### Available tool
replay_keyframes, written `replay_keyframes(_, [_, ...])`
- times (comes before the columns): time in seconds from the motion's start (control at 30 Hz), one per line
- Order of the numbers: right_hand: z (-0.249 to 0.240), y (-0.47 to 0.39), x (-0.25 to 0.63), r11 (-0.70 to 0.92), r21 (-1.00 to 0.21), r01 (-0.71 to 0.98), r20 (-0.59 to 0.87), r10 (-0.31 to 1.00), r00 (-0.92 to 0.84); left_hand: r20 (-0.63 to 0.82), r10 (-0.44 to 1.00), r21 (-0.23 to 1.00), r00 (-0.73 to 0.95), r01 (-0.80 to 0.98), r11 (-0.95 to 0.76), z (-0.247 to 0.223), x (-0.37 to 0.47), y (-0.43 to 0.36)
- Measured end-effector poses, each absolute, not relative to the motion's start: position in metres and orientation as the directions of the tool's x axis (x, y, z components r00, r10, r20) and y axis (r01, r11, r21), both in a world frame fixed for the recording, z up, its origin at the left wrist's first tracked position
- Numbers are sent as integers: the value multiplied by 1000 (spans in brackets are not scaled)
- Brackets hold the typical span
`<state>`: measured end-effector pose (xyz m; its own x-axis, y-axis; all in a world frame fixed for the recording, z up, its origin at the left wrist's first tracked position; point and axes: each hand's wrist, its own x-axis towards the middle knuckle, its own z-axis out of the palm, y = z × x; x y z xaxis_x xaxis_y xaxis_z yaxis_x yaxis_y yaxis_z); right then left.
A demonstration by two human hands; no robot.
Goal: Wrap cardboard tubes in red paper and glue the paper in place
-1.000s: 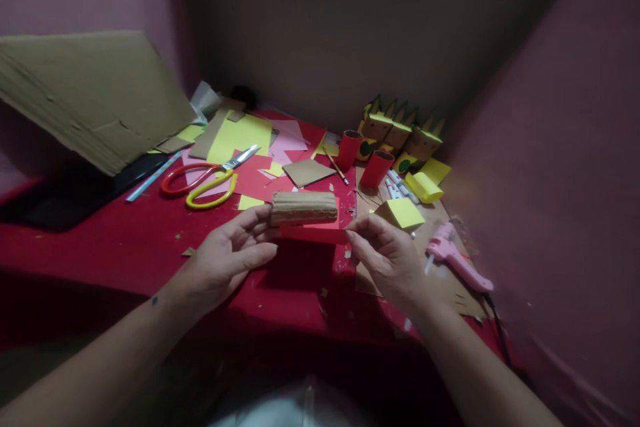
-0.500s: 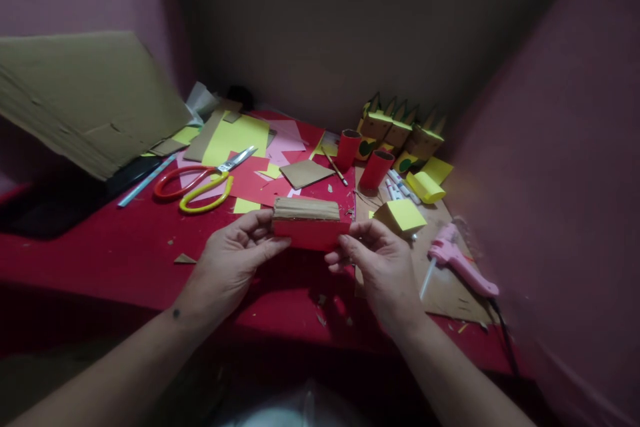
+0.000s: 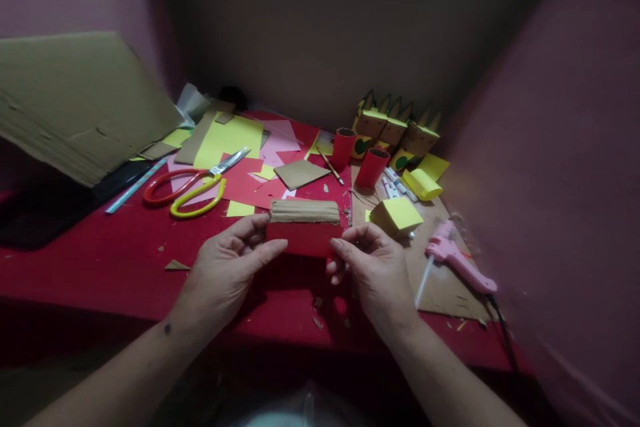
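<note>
A small red piece with a strip of bare brown cardboard along its top is held up over the red table. My left hand pinches its left end, thumb on the red face. At the right end, my right hand grips the lower corner between thumb and fingers. A yellow-topped cardboard box sits just beyond my right hand. Large scissors with red and yellow handles lie beyond my left hand, blades apart.
On the right, a pink glue gun rests on a cardboard sheet. Two red tubes, markers and yellow-green cardboard shapes stand behind. A large cardboard panel leans at left. Paper scraps cover the back.
The view has shifted slightly, so the tabletop items appear a little further left. The red piece stays between both hands, its red face now showing slightly more.
</note>
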<state>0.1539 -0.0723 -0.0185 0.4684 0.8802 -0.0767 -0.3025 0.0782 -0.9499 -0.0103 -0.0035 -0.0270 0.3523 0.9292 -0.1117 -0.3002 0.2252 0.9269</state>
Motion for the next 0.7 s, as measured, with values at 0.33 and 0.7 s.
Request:
replay_keyframes(0.33, [-19,-70,155,109,-947,-301,-48,881,471,-125,939,933,322,-283,222,-20,-11,-8])
replay_keyframes(0.7, [-15,-71,157,63,-951,-302,-83,891,447,-81,937,924,339,-328,199,-27,-13,-5])
